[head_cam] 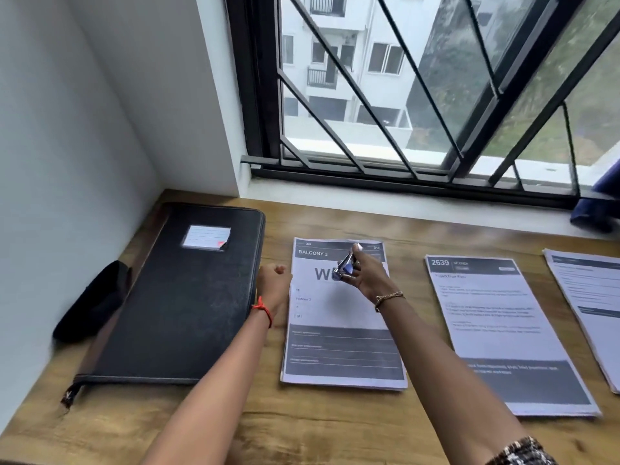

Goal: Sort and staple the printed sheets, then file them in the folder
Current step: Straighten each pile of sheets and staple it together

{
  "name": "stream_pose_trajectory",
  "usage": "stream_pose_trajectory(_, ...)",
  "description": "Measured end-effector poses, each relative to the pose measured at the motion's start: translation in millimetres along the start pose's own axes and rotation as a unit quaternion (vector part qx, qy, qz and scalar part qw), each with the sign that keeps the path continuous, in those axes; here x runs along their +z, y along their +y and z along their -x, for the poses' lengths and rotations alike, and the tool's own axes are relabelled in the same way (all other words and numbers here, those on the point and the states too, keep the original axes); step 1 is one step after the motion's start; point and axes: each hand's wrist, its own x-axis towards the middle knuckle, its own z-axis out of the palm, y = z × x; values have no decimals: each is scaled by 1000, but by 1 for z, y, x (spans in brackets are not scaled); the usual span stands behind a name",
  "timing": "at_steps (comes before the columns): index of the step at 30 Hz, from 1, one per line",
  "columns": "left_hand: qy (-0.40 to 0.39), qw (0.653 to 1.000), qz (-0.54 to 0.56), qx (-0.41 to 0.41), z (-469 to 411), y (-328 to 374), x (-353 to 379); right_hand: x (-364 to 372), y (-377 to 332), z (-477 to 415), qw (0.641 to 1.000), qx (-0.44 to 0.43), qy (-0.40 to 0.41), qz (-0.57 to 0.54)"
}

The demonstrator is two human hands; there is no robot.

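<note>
Three stacks of printed sheets lie on the wooden desk (335, 427): a "BALCONY 3" stack (342, 347) in the middle, a "2639" stack (503, 333) to its right, and a third stack (593, 297) cut off at the right edge. A closed black zip folder (181, 303) lies to the left. My right hand (365, 276) hovers over the top of the middle stack, gripping a small metal stapler (347, 263). My left hand (271, 286) rests at that stack's left edge, fingers curled, between the sheets and the folder.
A black pouch (90, 303) lies left of the folder against the white wall. A barred window runs along the back of the desk. A dark blue object (597, 209) sits on the sill at the far right.
</note>
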Motion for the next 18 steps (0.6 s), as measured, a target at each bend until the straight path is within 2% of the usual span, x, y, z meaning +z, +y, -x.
stream_pose_trajectory(8, -6, 998, -64, 4, -25, 6, -1, 19, 6, -17, 998, 17, -42, 39)
stream_pose_trajectory(18, 13, 995, -68, -67, -60, 1, 16, 13, 16, -28, 998, 44, -41, 9)
